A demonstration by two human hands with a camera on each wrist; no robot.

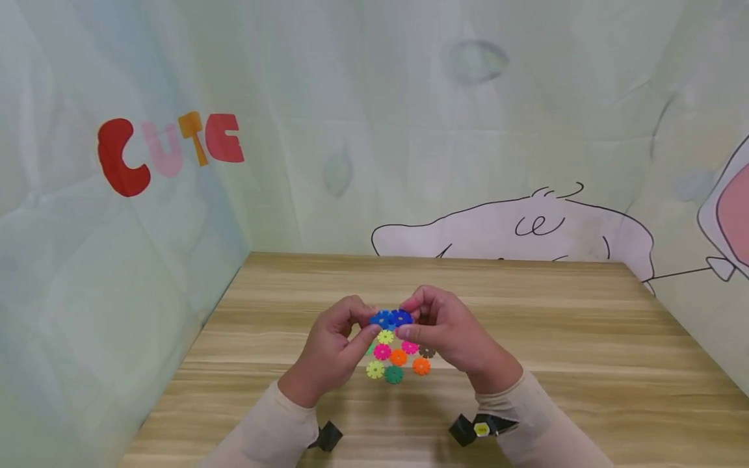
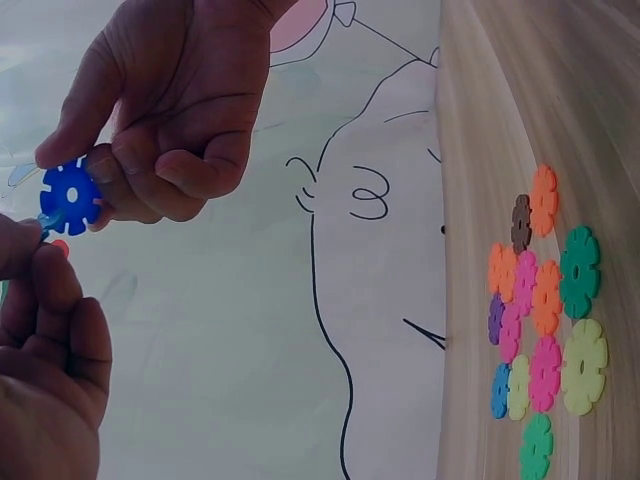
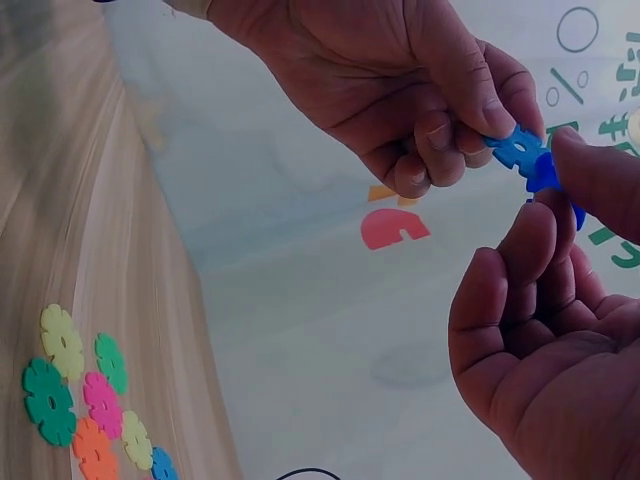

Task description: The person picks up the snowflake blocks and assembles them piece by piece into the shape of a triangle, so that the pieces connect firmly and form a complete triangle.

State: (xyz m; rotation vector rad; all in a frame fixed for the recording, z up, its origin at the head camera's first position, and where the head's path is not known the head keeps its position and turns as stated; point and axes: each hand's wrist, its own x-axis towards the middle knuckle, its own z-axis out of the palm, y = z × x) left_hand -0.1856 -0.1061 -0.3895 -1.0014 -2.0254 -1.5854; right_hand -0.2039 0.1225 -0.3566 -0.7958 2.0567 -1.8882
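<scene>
My left hand [image 1: 335, 343] pinches a light blue notched flower disc [image 3: 512, 152] between thumb and fingers. Opposite it, my right hand [image 1: 459, 335] pinches a dark blue disc [image 2: 73, 178] of the same sort by its edge. The two blue discs meet edge to edge, raised above the table; whether their notches interlock, I cannot tell. Fingertips cover part of both rims. Below the hands lie loose discs, among them a yellow disc [image 1: 375, 370], a green disc [image 1: 394, 375], an orange disc [image 1: 421, 366] and a pink disc [image 1: 382, 351].
The wood-grain table [image 1: 281, 279] carries the group of several discs near its middle. A brown disc [image 2: 521, 222] and a purple disc [image 2: 496, 318] lie among them. Printed cloth walls [image 1: 328, 130] stand behind the table and at its sides.
</scene>
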